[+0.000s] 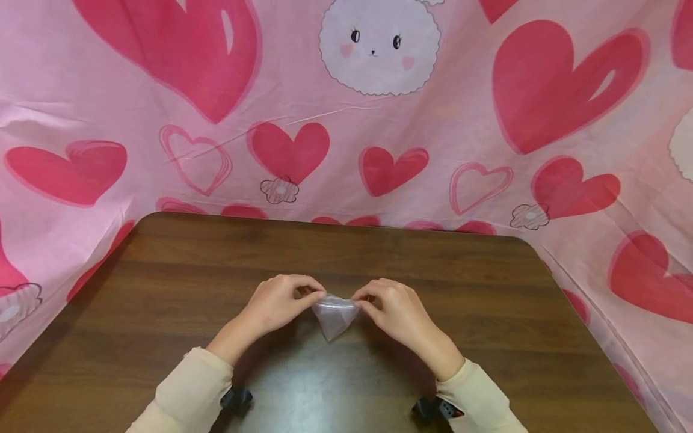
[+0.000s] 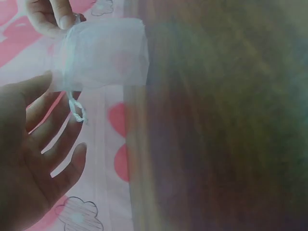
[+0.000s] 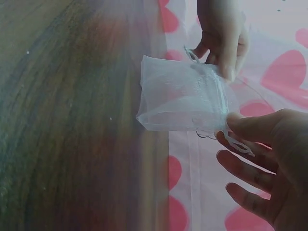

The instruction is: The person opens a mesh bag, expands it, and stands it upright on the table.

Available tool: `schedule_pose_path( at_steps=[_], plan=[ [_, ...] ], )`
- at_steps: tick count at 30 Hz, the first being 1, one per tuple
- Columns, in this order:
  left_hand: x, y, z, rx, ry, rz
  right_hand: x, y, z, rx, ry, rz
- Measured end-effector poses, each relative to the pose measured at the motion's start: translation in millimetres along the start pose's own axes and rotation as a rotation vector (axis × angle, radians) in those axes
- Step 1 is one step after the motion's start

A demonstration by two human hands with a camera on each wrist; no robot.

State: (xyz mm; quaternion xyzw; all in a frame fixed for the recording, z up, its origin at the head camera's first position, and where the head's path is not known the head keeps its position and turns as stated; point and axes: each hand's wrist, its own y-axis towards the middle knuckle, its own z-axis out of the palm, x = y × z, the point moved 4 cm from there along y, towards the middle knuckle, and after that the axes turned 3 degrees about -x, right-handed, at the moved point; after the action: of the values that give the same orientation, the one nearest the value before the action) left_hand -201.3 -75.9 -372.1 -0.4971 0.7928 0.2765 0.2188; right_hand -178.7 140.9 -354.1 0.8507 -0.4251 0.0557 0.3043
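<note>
Between the two hands hangs a small sheer white drawstring pouch [image 1: 334, 319], held up above the brown table. My left hand [image 1: 281, 300] pinches one corner of its mouth between thumb and index finger. At the opposite corner my right hand [image 1: 392, 307] pinches it the same way. Through the thin mesh of the pouch [image 3: 175, 96] the background shows in the right wrist view. A twisted white cord [image 2: 77, 108] dangles beside the left fingers, and another cord end [image 3: 239, 145] sticks out by the right fingers. The other fingers of both hands are spread loosely.
The dark wood table [image 1: 162, 270] has rounded far corners. A pink cloth [image 1: 335, 114] with red hearts hangs behind it and along both sides. Dark wrist devices [image 1: 236, 400] show at the cream sleeves [image 1: 186, 391].
</note>
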Motion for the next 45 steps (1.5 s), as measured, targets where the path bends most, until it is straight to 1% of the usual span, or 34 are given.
schedule_pose_path(
  at_steps=[2, 5, 8, 12, 15, 20, 23, 26, 28, 32, 35, 39, 42, 45],
  plan=[
    [-1.4, 3.1, -1.0, 0.025, 0.010, -0.003, 0.3, 0.8, -0.4, 0.011, -0.004, -0.008],
    [-4.4, 7.0, -3.3, 0.046, 0.036, 0.006, 0.1, 1.5, 0.0, 0.027, -0.003, -0.020],
    [-7.1, 10.0, -5.5, 0.066, 0.068, 0.033, 0.0, 1.7, 0.2, 0.036, 0.001, -0.029],
    [-10.4, 12.9, -7.4, 0.115, 0.097, 0.065, 1.1, 2.0, -0.8, 0.043, 0.007, -0.028],
    [-13.0, 14.6, -9.2, 0.139, 0.124, 0.083, 1.7, 2.4, -1.0, 0.046, 0.005, -0.031],
    [-16.1, 17.8, -11.7, 0.157, 0.162, 0.104, 2.2, 4.7, -1.5, 0.034, 0.001, -0.038],
    [-18.9, 19.2, -11.8, 0.158, 0.177, 0.114, 3.6, 8.3, -2.7, 0.026, -0.011, -0.028],
    [-21.8, 20.0, -11.0, 0.153, 0.188, 0.119, 6.2, 14.2, -2.7, 0.054, -0.028, -0.006],
    [-23.2, 20.3, -10.4, 0.148, 0.193, 0.114, 8.8, 19.4, -1.8, 0.104, -0.044, 0.014],
    [-24.8, 21.1, -8.4, 0.133, 0.208, 0.104, 11.5, 28.4, 1.1, 0.236, -0.074, 0.071],
    [-25.3, 21.3, -6.8, 0.121, 0.215, 0.092, 11.6, 32.7, 1.8, 0.293, -0.094, 0.109],
    [-25.6, 20.4, -4.8, 0.134, 0.215, 0.059, 12.6, 36.6, 2.9, 0.307, -0.109, 0.122],
    [-25.3, 19.4, -1.9, 0.180, 0.226, 0.034, 14.1, 38.0, 4.5, 0.301, -0.115, 0.116],
    [-25.1, 18.9, 0.8, 0.223, 0.244, 0.024, 15.4, 38.3, 5.8, 0.295, -0.127, 0.109]
  ],
)
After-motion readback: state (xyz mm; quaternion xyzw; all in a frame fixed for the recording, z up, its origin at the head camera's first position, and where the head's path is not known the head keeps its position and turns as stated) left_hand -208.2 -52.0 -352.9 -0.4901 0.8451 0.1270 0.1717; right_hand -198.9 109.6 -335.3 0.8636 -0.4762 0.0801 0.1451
